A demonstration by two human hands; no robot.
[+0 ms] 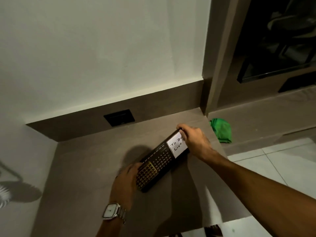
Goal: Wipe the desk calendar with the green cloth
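Observation:
The desk calendar (pixel 161 159) is a long black block with small white dates, a gold grid at its near end and a white "To Do List" note at its far end. It stands tilted on the brown desk (pixel 85 168). My left hand (pixel 125 180), with a wristwatch, grips its near end. My right hand (pixel 193 139) holds its far end by the note. The green cloth (pixel 221 130) lies crumpled on a lower ledge to the right, apart from both hands.
A black socket plate (pixel 119 117) sits in the brown upstand behind the desk. A white wall rises above it. A dark window (pixel 280 40) is at the upper right. White floor tiles (pixel 266 166) show beyond the desk's right edge.

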